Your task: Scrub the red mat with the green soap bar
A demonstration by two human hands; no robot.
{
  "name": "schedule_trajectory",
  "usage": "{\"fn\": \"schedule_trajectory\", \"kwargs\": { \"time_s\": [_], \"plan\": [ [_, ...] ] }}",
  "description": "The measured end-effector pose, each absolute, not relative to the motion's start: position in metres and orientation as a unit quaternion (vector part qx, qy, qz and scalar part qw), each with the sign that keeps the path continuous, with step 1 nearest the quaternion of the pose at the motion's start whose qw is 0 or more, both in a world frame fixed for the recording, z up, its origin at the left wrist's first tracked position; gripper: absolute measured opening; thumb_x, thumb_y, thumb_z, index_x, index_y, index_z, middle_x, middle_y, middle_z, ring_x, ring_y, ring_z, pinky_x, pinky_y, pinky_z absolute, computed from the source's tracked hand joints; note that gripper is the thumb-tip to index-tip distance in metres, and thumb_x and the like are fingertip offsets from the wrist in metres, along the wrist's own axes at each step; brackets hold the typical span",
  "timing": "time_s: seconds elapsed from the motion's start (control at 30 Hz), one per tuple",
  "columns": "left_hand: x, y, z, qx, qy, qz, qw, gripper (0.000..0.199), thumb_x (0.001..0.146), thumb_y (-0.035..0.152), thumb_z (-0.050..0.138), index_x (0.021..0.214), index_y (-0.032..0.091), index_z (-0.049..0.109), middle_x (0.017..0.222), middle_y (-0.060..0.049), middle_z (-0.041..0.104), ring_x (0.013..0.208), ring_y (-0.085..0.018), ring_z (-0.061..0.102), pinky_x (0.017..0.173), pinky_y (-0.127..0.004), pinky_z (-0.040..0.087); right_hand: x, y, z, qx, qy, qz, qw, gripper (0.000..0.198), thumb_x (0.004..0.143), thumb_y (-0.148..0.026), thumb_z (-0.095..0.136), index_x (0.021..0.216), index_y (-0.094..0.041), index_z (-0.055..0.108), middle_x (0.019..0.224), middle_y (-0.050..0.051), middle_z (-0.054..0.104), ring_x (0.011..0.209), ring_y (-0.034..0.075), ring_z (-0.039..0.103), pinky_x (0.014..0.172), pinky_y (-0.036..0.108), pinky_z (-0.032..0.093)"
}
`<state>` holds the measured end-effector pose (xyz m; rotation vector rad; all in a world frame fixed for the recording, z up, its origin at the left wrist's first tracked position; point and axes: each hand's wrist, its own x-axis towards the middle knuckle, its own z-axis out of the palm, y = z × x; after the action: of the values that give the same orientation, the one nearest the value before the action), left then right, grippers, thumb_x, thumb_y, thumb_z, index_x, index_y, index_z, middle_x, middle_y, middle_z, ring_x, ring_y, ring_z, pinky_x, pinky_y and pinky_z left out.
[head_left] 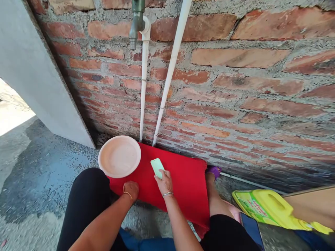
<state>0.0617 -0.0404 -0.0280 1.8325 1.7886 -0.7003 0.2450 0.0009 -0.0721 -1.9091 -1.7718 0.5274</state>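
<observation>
A red cloth [180, 181] lies spread out flat in front of me, its right end rough and frayed. My right hand [164, 182] grips the lower end of a pale green bar of soap [156, 165] over the middle of the cloth. Closed, with the fingers curled under, my left hand [131, 190] presses on the cloth at its near left edge. What lies under those fingers is hidden. Just beyond the left hand, a pale pink basin [119, 156] stands at the cloth's left end; nothing distinct shows inside.
A brick wall [235, 83] rises behind the cloth, with a tap [136, 26] and white pipes [171, 66]. At right lies a yellow jug [269, 207] beside a dark phone-like slab [251, 230]. A grey slab [44, 73] leans at left above wet floor [52, 164].
</observation>
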Motion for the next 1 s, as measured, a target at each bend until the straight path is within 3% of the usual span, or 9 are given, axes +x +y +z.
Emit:
{"fn": "schedule_trajectory", "kwargs": {
  "time_s": [0.2, 0.3, 0.4, 0.5, 0.6, 0.83, 1.0],
  "plan": [
    [0.062, -0.041, -0.031, 0.662, 0.673, -0.248, 0.217, 0.041, 0.087, 0.011, 0.035, 0.114, 0.007, 0.065, 0.103, -0.027, 0.067, 0.096, -0.032, 0.067, 0.065, -0.043, 0.055, 0.337, -0.016, -0.094, -0.854, -0.398, 0.126, 0.312, 0.054, 0.075, -0.055, 0.058, 0.108, -0.013, 0.063, 0.09, 0.014, 0.062, 0.101, 0.034, 0.054, 0.082, 0.047, 0.048],
    [0.062, -0.041, -0.032, 0.662, 0.674, -0.248, 0.213, 0.041, 0.087, 0.013, 0.035, 0.112, 0.007, 0.066, 0.101, -0.027, 0.067, 0.095, -0.033, 0.067, 0.063, -0.042, 0.056, 0.33, -0.02, -0.098, -0.851, -0.382, 0.125, 0.338, 0.06, 0.073, -0.061, 0.057, 0.109, -0.013, 0.064, 0.089, 0.014, 0.061, 0.095, 0.033, 0.056, 0.078, 0.047, 0.049],
    [0.063, -0.041, -0.031, 0.665, 0.674, -0.247, 0.206, 0.041, 0.086, 0.012, 0.035, 0.112, 0.007, 0.066, 0.101, -0.027, 0.067, 0.094, -0.033, 0.067, 0.061, -0.042, 0.056, 0.283, -0.016, -0.093, -0.769, -0.504, 0.184, 0.347, 0.047, 0.075, -0.053, 0.06, 0.105, -0.017, 0.065, 0.094, 0.011, 0.06, 0.095, 0.028, 0.057, 0.083, 0.042, 0.049],
    [0.063, -0.042, -0.03, 0.667, 0.674, -0.246, 0.202, 0.04, 0.086, 0.01, 0.036, 0.111, 0.008, 0.067, 0.1, -0.027, 0.068, 0.094, -0.033, 0.067, 0.061, -0.043, 0.056, 0.236, -0.005, -0.083, -0.662, -0.641, 0.242, 0.305, 0.032, 0.074, -0.036, 0.063, 0.103, -0.024, 0.066, 0.105, 0.007, 0.058, 0.097, 0.023, 0.057, 0.089, 0.037, 0.047],
    [0.063, -0.041, -0.031, 0.667, 0.675, -0.243, 0.203, 0.04, 0.087, 0.01, 0.035, 0.11, 0.007, 0.067, 0.1, -0.027, 0.067, 0.094, -0.033, 0.067, 0.061, -0.042, 0.056, 0.226, 0.009, -0.075, -0.623, -0.689, 0.257, 0.267, 0.032, 0.07, -0.027, 0.066, 0.103, -0.025, 0.066, 0.108, 0.006, 0.057, 0.098, 0.022, 0.056, 0.091, 0.036, 0.046],
    [0.064, -0.04, -0.036, 0.653, 0.683, -0.246, 0.216, 0.045, 0.084, 0.006, 0.03, 0.112, 0.004, 0.065, 0.102, -0.028, 0.066, 0.094, -0.034, 0.066, 0.06, -0.043, 0.054, 0.273, 0.042, -0.08, -0.81, -0.458, 0.166, 0.327, 0.048, 0.076, -0.048, 0.058, 0.111, -0.015, 0.062, 0.094, 0.011, 0.06, 0.097, 0.029, 0.054, 0.083, 0.04, 0.046],
    [0.064, -0.04, -0.036, 0.655, 0.682, -0.245, 0.213, 0.041, 0.086, 0.01, 0.034, 0.112, 0.005, 0.065, 0.101, -0.028, 0.066, 0.094, -0.035, 0.066, 0.06, -0.044, 0.054, 0.246, 0.048, -0.083, -0.681, -0.621, 0.235, 0.309, 0.041, 0.071, -0.039, 0.063, 0.107, -0.019, 0.065, 0.102, 0.008, 0.056, 0.098, 0.023, 0.055, 0.09, 0.034, 0.044]
  ]
}}
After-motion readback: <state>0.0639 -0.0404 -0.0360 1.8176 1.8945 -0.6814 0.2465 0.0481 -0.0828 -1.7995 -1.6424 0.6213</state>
